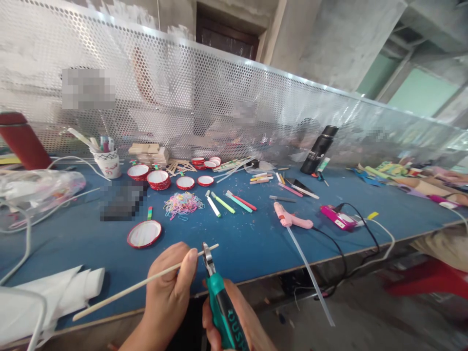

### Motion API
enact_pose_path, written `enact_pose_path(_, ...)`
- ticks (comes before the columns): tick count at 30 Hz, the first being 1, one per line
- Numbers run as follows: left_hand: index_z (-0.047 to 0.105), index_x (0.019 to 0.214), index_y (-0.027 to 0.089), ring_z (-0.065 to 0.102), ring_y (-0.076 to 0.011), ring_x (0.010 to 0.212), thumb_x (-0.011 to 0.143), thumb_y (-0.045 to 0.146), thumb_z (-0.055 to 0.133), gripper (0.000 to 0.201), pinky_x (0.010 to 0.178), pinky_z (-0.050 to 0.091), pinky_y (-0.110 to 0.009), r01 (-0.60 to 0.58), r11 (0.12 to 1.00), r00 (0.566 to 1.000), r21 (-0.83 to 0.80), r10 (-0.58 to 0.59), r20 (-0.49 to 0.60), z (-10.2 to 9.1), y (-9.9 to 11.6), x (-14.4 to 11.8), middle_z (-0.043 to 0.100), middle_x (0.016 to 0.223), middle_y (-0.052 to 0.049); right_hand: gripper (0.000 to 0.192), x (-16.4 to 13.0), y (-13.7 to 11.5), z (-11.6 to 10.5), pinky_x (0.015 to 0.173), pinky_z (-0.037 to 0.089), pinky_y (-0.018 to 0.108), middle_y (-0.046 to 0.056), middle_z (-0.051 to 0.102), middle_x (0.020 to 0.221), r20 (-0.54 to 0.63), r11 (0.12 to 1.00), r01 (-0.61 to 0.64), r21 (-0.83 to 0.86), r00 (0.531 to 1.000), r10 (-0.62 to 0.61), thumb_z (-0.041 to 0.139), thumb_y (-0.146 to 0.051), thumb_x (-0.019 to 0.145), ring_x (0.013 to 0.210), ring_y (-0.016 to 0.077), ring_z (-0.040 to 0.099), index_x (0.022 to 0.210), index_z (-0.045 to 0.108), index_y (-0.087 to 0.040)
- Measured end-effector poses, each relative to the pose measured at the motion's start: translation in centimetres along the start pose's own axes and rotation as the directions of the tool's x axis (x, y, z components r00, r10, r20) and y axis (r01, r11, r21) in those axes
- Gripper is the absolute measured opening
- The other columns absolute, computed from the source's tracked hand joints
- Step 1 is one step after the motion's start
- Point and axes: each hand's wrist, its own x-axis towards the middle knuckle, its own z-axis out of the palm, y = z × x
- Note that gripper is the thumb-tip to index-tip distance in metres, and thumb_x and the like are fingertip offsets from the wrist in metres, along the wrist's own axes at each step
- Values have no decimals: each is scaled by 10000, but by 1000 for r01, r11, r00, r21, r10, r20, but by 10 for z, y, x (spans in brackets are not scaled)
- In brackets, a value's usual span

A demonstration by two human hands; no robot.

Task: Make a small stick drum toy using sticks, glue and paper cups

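**Thin stick pinched at the cutter's jaws**

The left hand (pixel 171 287) pinches 1 thin wooden stick (pixel 142 282) near its far end, over the blue table (pixel 256 239) edge. The right hand (pixel 234 321) is closed around the teal cutters (pixel 219 297), jaws seemingly biting it. The stick looks light, stiff and snappable; hold it close to the cut.

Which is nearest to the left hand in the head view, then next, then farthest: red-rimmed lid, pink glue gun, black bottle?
From the left hand, which holds the thin wooden stick:
1. Red-rimmed lid, just up and left on the blue table.
2. Pink glue gun, to the right, mid-table.
3. Black bottle, far right, by the perforated screen.
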Motion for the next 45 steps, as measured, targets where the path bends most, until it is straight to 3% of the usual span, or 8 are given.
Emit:
enact_pose_path(4,397,532,208,387,-104,492,1016,230,463,489,525,330,-252,37,999,999,4,-37,-16,-1,2,-2,396,527,31,747,2,-3,0,615,392,245,23,572,1051,-5,999,-46,-15,999,45,842,-464,619,724,102,501,1264,520,-270)
enact_pose_path(8,394,526,211,390,-106,490,1024,265,456,505,526,333,-257,78,997,997,8,-78,-18,-2,3,-5,392,523,29,672,8,1,2,573,382,222,11,585,970,-64,990,-140,-5,988,139,868,-531,640,657,85,475,1173,570,-252)
enact_pose_path(14,379,532,215,416,-109,497,1030,299,454,510,538,350,-258,175,984,984,-21,-176,-31,0,2,-10,407,529,27,589,22,7,8,509,354,229,27,574,776,-163,954,-267,140,944,288,539,-790,879,575,109,472,994,625,-218)
enact_pose_path(19,378,534,223,404,-113,487,1029,357,457,519,517,349,-259,247,968,969,-42,-248,-19,2,-2,-13,412,530,26,369,11,-9,8,592,380,244,9,574,825,-165,979,-204,-16,966,198,711,-526,831,636,108,488,1009,609,-219)
enact_pose_path(30,475,565,218,465,-137,561,1029,460,451,523,561,388,-265,313,939,948,-143,-318,-9,-3,-9,0,479,566,5,547,-4,-26,1,684,400,274,-20,558,878,-3,977,-114,-183,993,115,695,-238,577,705,116,463,1108,568,-240)
enact_pose_path(33,510,591,215,492,-156,621,1020,499,458,517,601,409,-274,312,931,950,-190,-312,32,-8,-11,5,518,604,-12,620,-10,-38,-5,810,470,326,26,619,1004,-183,917,-98,-387,983,28,686,-219,649,845,168,555,1257,566,-243)
enact_pose_path(37,530,610,210,488,-159,634,1021,485,466,499,617,407,-278,293,927,956,-235,-280,86,-12,-10,4,517,620,-15,782,-12,-49,-19,1063,458,445,116,596,1313,-423,759,-88,-645,869,-258,707,-274,755,1158,279,571,1493,449,-251)
enact_pose_path(45,556,638,210,504,-168,655,1011,450,501,447,637,417,-291,268,921,963,-282,-244,117,-15,-12,-1,539,646,-23,770,-6,-47,-31,1073,465,479,119,619,1272,-443,693,-93,-715,827,-346,714,-282,749,1163,299,573,1481,480,-237)
